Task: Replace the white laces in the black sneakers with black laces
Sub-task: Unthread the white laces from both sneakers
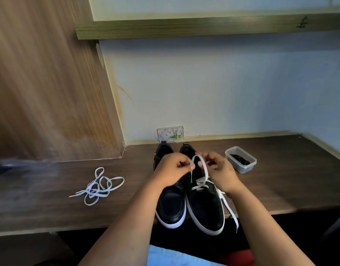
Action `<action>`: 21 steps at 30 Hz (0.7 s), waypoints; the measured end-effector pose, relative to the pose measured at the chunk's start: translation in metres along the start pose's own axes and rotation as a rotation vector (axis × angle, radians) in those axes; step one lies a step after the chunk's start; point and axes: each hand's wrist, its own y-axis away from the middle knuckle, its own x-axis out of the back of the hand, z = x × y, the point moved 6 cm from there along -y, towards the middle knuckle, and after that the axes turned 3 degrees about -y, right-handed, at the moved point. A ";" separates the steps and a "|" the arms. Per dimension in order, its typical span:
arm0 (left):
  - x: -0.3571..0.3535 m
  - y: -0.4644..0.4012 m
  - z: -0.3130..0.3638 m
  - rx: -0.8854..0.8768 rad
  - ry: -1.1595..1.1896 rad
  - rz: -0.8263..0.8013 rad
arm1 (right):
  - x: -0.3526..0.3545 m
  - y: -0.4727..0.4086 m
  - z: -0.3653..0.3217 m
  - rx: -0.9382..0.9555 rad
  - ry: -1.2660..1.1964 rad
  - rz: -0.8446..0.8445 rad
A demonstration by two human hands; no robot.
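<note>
- Two black sneakers with white soles stand side by side on the brown table (280, 179), toes toward the near edge and heels toward the far wall.
- The left sneaker (172, 204) shows no lace on the part of its front that can be seen.
- The right sneaker (205, 208) has a white lace (200, 184) crossed through its lower eyelets; the upper part is pulled out into a raised loop above the tongue.
- The left hand (172, 168) hangs over the upper part of the left sneaker, its fingers curled and pinching one strand of the white lace at the left side of the loop.
- The right hand (221, 170) is over the far right side of the right sneaker, fingers curled at the right side of the loop, pinching the lace there.
- One free end of the white lace trails down the right side of the right sneaker and past the near table edge.
- A loose white lace (99, 186) lies in a tangle on the table, well to the left of both hands and sneakers.
- A clear plastic container (240, 159) sits just right of the right hand, toward the far side, with black laces (240, 158) inside.
</note>
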 end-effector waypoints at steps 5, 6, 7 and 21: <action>0.031 0.004 0.010 0.054 0.810 0.131 | -0.015 0.006 0.016 -0.043 0.258 -0.200; 0.032 0.005 0.012 0.059 0.845 0.103 | -0.019 0.006 0.013 -0.031 0.249 -0.217; 0.032 0.006 0.011 0.066 0.833 0.070 | -0.022 0.006 0.009 -0.003 0.250 -0.217; 0.017 0.005 -0.025 0.258 -0.101 -0.110 | 0.003 0.003 0.009 -0.063 0.301 0.028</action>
